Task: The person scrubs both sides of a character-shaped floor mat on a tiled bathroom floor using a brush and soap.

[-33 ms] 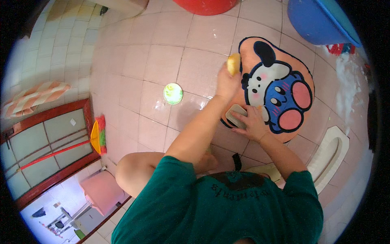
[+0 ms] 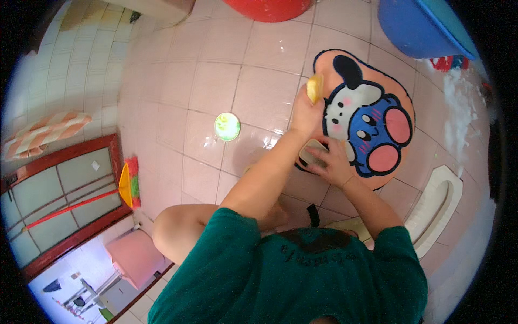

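A peach cartoon-character mat (image 2: 324,62) with white and blue figures lies on the tiled floor. My left hand (image 2: 306,116) reaches to its left edge, closed around a yellow bar (image 2: 314,89) that looks like soap. Nearer to me, my right hand (image 2: 333,166) rests at the mat's lower left edge, with fingers over a rounded, pale-rimmed block (image 2: 313,153). That block may be a scrub brush; its underside is hidden. Left of my hands stands a round dish (image 2: 227,126), bright green and white, on wet tile.
A red tub (image 2: 270,9) and a blue basin (image 2: 415,29) stand at the far side. White foam (image 2: 458,108) lies at the right, near a white squat toilet (image 2: 440,205). At the left are a yellow dustpan (image 2: 125,183) and a red-framed door (image 2: 65,189).
My left hand has moved slightly right with the yellow bar, over the mat's edge. The block under my right hand has tilted a little. The whole view has shifted slightly.
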